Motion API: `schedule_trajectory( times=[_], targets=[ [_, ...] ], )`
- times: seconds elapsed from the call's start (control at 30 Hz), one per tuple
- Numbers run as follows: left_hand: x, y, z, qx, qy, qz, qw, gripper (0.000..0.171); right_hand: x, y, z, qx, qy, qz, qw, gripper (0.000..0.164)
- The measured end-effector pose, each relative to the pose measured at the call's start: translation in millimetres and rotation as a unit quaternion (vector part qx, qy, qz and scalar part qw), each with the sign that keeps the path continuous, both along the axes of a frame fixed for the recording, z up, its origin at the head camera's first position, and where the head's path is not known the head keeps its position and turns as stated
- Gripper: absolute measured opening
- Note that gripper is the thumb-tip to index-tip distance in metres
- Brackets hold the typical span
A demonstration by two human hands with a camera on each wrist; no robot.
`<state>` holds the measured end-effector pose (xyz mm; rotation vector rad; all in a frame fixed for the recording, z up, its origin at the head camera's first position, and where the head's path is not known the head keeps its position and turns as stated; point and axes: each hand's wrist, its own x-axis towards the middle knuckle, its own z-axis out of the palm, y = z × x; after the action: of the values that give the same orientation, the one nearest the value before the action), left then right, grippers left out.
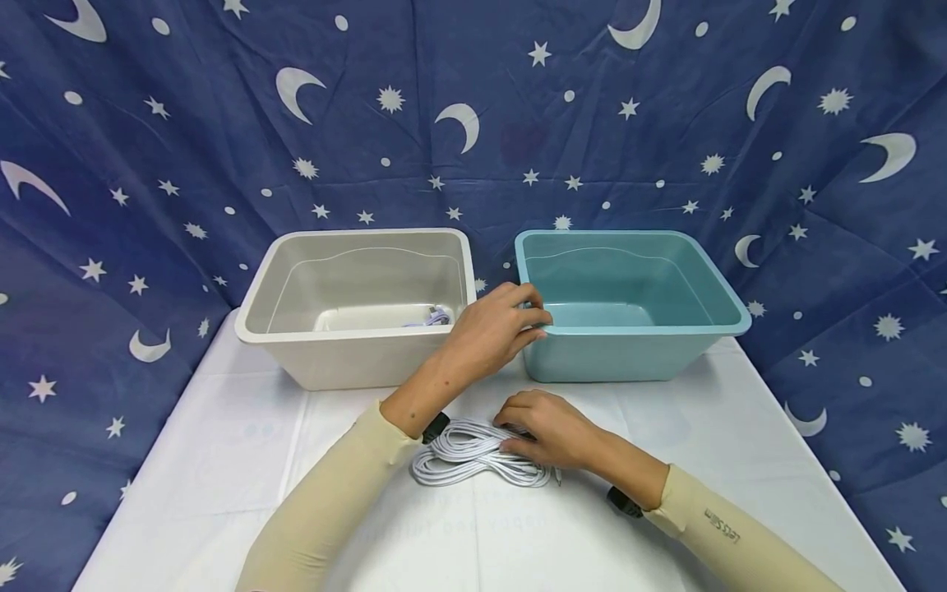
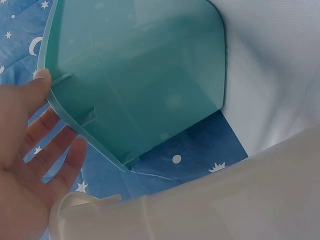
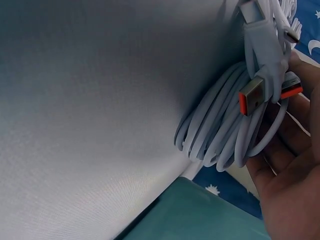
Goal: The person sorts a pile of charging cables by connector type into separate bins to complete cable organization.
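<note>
My left hand [image 1: 497, 327] reaches over the near left corner of the teal bin [image 1: 629, 358]. In the left wrist view its thumb lies on the bin's rim [image 2: 70, 120], and the fingertips stand at the other side of that rim. Coiled white USB cables [image 1: 455, 456] lie on the table in front of the bins. My right hand [image 1: 551, 427] holds the right end of these coils between thumb and fingers. In the right wrist view two metal plugs with orange inside, one of them a USB plug [image 3: 252, 96], stick out beside the fingers.
Left of the teal bin stands a grey-white bin [image 1: 355, 362] with a small lilac-white cable [image 1: 436, 316] inside. A white cloth [image 1: 200, 469] covers the table. Blue curtains [image 1: 518, 123] with moons and stars hang behind and at both sides.
</note>
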<state>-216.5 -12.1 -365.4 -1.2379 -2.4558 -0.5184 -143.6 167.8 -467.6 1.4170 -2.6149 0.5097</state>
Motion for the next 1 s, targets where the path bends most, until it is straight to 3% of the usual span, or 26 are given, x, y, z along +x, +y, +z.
schedule_trajectory(
  times=[0.33,0.6,1.0],
  targets=[
    [0.2,1,1.0,0.004,-0.005,-0.002,1.0,0.022,1.2,-1,1.2,-0.009,0.058,0.033,0.998,0.02],
    [0.1,1,0.5,0.003,0.003,-0.001,1.0,0.022,1.7,-2,6.8,0.011,0.041,0.035,0.999,0.022],
    [0.6,1,0.6,-0.005,0.004,0.005,1.0,0.022,4.6,-2,17.8,-0.007,0.014,0.015,1.0,0.021]
  ],
)
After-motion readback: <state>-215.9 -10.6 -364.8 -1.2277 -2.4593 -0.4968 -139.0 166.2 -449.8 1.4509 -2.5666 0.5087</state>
